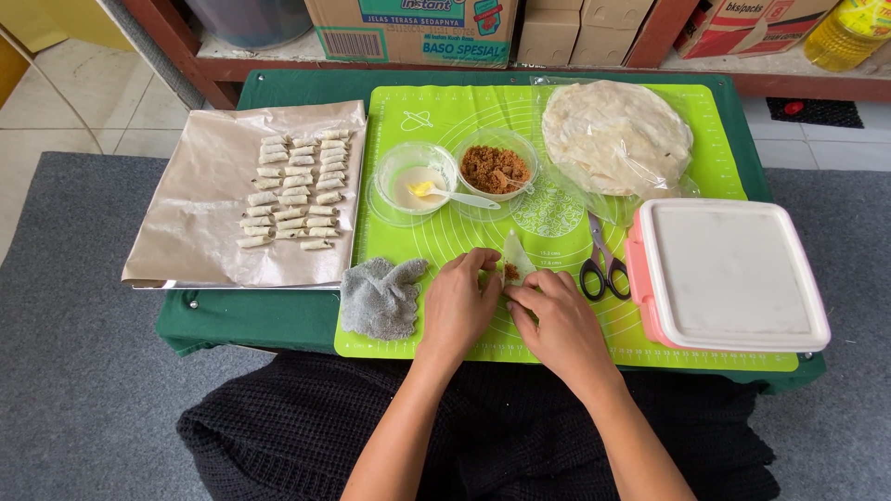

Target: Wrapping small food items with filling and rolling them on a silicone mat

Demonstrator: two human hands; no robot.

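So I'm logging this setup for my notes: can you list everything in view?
mat: one, green, on the table
tray: one, paper-lined, left
rolls: many, pale, in rows on the tray
bowl of paste: one, clear, with a spoon
bowl of filling: one, brown contents
wrappers: a stack, pale, upper right
scissors: one, black handles
box: one, pink with a white lid, right
cloth: one, grey
wrapper piece: one, between the hands
left hand, right hand: both on the wrapper piece

Both bare forearms reach forward and angle inward. The left hand point(458, 306) and right hand point(560, 320) lie palm-down, close together, fingertips curled in a pinching grip.
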